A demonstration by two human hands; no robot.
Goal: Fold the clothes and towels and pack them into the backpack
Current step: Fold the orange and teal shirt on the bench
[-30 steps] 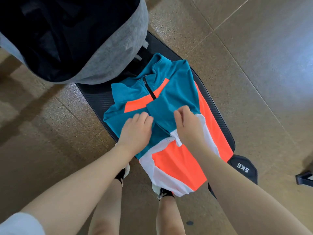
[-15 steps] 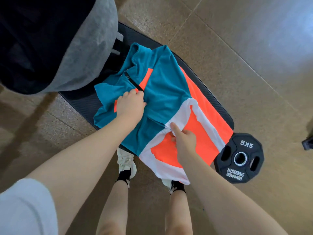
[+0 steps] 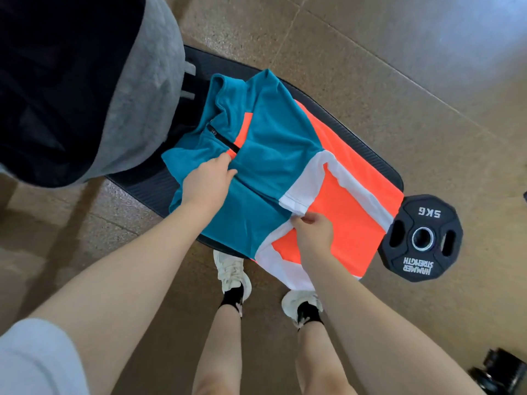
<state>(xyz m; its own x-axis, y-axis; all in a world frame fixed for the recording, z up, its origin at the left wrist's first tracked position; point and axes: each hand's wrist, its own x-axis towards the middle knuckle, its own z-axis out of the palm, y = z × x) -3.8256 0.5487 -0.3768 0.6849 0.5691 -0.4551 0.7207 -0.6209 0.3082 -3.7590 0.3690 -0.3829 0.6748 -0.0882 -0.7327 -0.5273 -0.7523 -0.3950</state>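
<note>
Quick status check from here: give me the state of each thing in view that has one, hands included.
shirt: lying on the bench, partly folded, sleeve folded across the front, hem hanging off the near edge.
backpack: on the bench, open, dark inside.
left hand: pressing flat on the teal part.
right hand: pinching the white sleeve cuff.
bench: bearing shirt and backpack.
weight plate: flat on the floor.

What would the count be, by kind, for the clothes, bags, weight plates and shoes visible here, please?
Jersey, held by the left hand and right hand: 1
Backpack: 1
Weight plate: 1
Shoes: 2
Total: 5
</note>
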